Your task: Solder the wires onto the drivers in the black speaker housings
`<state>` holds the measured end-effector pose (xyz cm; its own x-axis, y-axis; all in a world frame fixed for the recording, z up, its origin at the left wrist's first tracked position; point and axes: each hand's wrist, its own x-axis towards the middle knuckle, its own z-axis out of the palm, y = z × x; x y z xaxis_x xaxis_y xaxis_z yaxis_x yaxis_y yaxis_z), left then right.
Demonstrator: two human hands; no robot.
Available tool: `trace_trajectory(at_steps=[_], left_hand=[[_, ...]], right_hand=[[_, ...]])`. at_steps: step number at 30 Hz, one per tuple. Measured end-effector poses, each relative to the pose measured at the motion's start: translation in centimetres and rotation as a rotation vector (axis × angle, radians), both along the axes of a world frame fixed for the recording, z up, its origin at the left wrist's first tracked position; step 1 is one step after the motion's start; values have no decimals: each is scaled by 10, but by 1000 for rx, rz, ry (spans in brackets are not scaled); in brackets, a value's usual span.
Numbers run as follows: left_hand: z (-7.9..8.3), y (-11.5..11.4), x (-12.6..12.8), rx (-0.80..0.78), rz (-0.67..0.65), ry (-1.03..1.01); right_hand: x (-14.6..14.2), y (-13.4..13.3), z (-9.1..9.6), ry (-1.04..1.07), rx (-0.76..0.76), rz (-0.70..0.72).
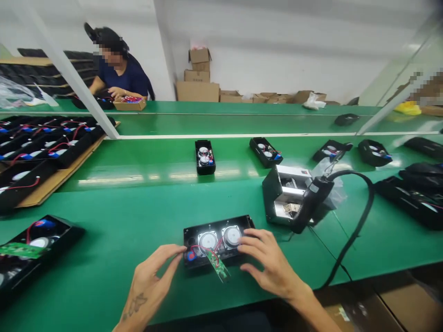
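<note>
In front of me on the green bench lies a black speaker housing point(199, 234), open side up, with two round speaker drivers point(231, 236) inside. A small green circuit board point(218, 266) slants across its front edge, joined to red wires, and a blue part point(191, 255) sits in the left corner. My left hand point(152, 276) pinches the housing's left end between thumb and forefinger. Over the right end, my right hand point(268, 265) has its fingers apart, fingertips at the right driver; whether they press on it I cannot tell.
A metal soldering stand point(285, 184) with a black-handled tool point(313, 203) and thick cable point(372, 198) is at right. Another housing point(65, 230) lies left. More housings point(205, 157) line the strip behind, beside a filled cardboard tray point(48, 191). A co-worker point(126, 76) sits across.
</note>
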<state>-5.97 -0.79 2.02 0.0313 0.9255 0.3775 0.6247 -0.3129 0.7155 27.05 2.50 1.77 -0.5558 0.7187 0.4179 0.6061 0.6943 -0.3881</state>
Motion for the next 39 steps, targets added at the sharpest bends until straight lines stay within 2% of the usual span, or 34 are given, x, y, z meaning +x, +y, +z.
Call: trace_trajectory(at_steps=[2,4,5,7,9,11,14,16,18,21,25,28,33,36,39], left_hand=[[-2,3,8,13,-41,-12],[-1,7,15,31,-71,-17],[0,8,17,37,-75,-15],[0,9,19,50,-62,-5],[-1,9,18,76,-47,22],[-4,8,17,103,-61,79],[-10,5,19,101,-127,209],[-14,5,24,82,-161,294],[-17,6,31,69,-174,360],[-22,11,39,69,-182,418],[-24,16,43,84,-192,403],[-25,16,45,96,-205,381],[-24,18,47,109,-237,392],[-16,40,43,-5,-283,340],[-1,81,34,-271,-383,208]], right_hand=[[-26,-4,-3,146,-19,111],[-55,-3,-4,332,-68,165],[-67,0,-3,430,-111,144],[-83,9,1,600,-216,2],[-85,19,10,658,-286,-114],[-76,27,19,485,-227,-10],[-62,27,28,-62,-63,213],[-60,22,31,-339,-37,203],[-63,17,30,-472,-77,178],[-70,16,32,-519,-188,191],[-69,18,39,-479,-309,222],[-68,13,38,-436,-326,227],[-74,7,23,-401,-333,189],[-80,25,28,-408,-383,186],[-86,60,47,-418,-435,159]])
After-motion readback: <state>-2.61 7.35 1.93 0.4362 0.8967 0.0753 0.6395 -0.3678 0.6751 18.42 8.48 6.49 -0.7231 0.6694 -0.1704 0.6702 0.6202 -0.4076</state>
